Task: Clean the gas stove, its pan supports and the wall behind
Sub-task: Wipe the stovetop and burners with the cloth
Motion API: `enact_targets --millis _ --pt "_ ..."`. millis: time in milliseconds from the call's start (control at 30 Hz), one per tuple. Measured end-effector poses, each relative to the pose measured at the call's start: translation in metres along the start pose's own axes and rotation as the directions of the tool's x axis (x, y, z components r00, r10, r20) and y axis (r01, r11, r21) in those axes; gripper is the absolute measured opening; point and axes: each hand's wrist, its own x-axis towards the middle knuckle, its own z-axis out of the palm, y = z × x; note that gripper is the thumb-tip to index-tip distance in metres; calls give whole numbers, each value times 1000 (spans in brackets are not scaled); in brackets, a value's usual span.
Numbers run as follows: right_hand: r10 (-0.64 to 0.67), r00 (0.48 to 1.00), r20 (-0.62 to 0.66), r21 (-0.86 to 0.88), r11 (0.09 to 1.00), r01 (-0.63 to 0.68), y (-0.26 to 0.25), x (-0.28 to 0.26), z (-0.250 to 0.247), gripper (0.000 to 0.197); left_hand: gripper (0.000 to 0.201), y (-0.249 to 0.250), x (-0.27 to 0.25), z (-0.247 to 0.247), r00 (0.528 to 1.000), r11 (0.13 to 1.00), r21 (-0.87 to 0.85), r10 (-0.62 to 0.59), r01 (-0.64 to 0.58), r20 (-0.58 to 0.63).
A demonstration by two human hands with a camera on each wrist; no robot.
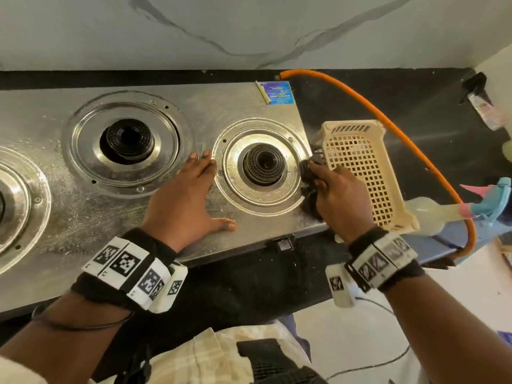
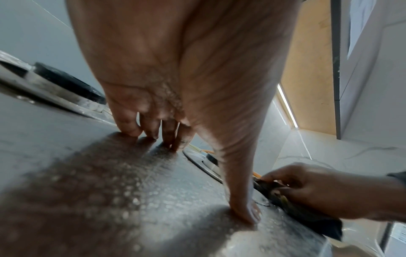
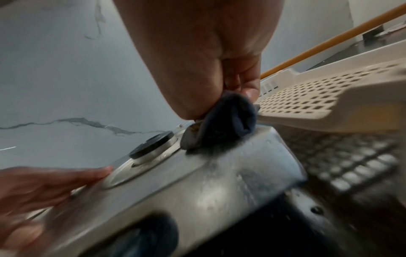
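**Wiping the stove top at its right edge**

The right hand (image 1: pixel 339 194) is gripping a dark cloth (image 1: pixel 309 176) in curled fingers, pressing it on the wet gas stove (image 1: pixel 83 217) by the right-hand burner (image 1: pixel 263 164). The left hand (image 1: pixel 184 200) is lying flat, fingers spread, steadying the top. No pan supports are showing; the marble wall (image 1: pixel 249 26) is waiting behind.

Next, probably, the cloth needs sweeping round the burner ring.

A cream basket (image 1: pixel 357 128), seemingly empty, is sitting just beside the stove on the desk (image 1: pixel 346 92), a spray bottle (image 1: pixel 432 214) beside it.
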Motion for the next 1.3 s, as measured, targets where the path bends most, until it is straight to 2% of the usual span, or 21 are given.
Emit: enact_targets --millis 133,233,333,467,567,667,733,833,967,1067,1167,1300 --pt "56 998 38 -41 998 -54 -24 -36 1 43 130 0 0 0 1000 1000 -2 4 -4 -9" --pt "75 992 100 -59 996 -69 -54 -53 2 40 131 -2 0 1 1000 1000 -12 1 -1 -1" --pt "-8 988 152 18 1000 5 -85 -72 4 36 132 -1 1 1 1000 1000 -10 -1 1 1" --pt "-190 967 169 72 981 180 -113 -80 17 46 136 -8 0 -4 999 999 -35 17 -16 45" --pt "-326 940 104 63 945 321 -137 -65 23 44 139 -18 -9 -7 997 997 -76 23 -18 72" --pt "-415 905 99 9 909 416 -167 -34 27 40 138 -23 -23 -7 999 993 -115 10 -6 34" --pt "-418 903 99 -8 907 421 -182 -4 26 33 146 -26 -30 -9 999 989 -144 -36 38 14" --pt "-362 928 86 -30 930 366 -195 42 22 27 149 -33 -34 -14 997 984 -158 -83 83 7" --pt "-319 945 75 -35 946 322 -200 56 22 25 146 -34 -37 -15 995 988 -117 -96 97 9" --pt "-359 929 87 4 933 360 -190 22 25 29 145 -33 -39 -12 993 985 -131 -115 114 2" --pt "-391 913 114 49 920 388 -169 -28 27 42 145 -33 -39 -11 993 985 -127 -119 120 10" --pt "-304 945 119 64 952 298 -120 -64 20 43 145 -32 -37 -9 993 986 -124 -108 112 36"
